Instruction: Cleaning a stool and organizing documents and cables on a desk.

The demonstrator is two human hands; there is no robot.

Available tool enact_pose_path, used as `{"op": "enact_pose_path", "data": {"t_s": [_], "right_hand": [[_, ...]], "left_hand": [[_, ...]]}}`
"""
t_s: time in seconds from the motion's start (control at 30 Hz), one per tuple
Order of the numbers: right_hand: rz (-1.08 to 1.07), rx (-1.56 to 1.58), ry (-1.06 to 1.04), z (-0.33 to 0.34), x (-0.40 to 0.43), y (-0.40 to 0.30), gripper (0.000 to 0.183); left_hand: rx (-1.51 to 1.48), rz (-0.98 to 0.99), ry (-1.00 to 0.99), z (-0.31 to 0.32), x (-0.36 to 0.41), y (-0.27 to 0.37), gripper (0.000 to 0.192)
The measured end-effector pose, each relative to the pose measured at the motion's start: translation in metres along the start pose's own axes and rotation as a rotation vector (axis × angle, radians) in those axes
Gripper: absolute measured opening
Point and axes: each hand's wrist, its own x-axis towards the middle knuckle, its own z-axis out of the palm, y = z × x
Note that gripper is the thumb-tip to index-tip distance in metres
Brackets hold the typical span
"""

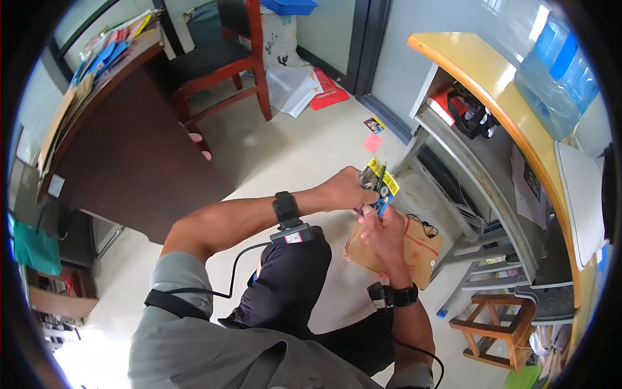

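Note:
Both hands meet in front of me, above the tiled floor. My left hand (pixel 351 188) is closed on a printed card (pixel 388 184) with a yellow edge and dark pictures, and a dark pencil (pixel 382 175) lies against it. My right hand (pixel 384 233) comes from below, its fingers on the lower end of the same bundle, where blue and dark slim pieces show; their kind is unclear. Beneath the hands a stack of brown paper envelopes (pixel 422 253) lies on the floor, with a thin black cable (pixel 427 227) on top.
A dark wooden desk (pixel 131 141) with papers stands left, a red-framed chair (pixel 257 63) behind it. At right is a yellow-topped desk (pixel 466 53) bearing a large water bottle (pixel 559 78); below stands a wooden stool (pixel 500 330). A pink note (pixel 372 142) and small card (pixel 374 125) lie ahead.

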Motion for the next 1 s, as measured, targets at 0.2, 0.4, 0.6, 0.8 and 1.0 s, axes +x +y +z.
{"op": "enact_pose_path", "data": {"t_s": [0.2, 0.4, 0.6, 0.8, 1.0], "right_hand": [[-0.034, -0.228, 0.04, 0.018, 0.038, 0.057, 0.026], [0.09, -0.21, -0.048, 0.033, 0.071, 0.084, 0.028], [0.049, -0.484, -0.037, -0.025, 0.05, 0.126, 0.026], [0.343, -0.47, 0.257, -0.097, -0.018, 0.124, 0.024], [0.545, -0.298, 0.412, -0.096, -0.069, 0.098, 0.024]], "left_hand": [[-0.098, -0.077, -0.211, -0.027, 0.035, -0.048, 0.023], [-0.122, -0.113, -0.167, -0.049, 0.092, -0.119, 0.022], [-0.167, -0.27, 0.072, -0.088, 0.168, -0.228, 0.03], [-0.272, -0.392, 0.142, -0.121, 0.221, -0.318, 0.028], [-0.099, -0.327, 0.156, -0.151, 0.303, -0.357, 0.017]]}}
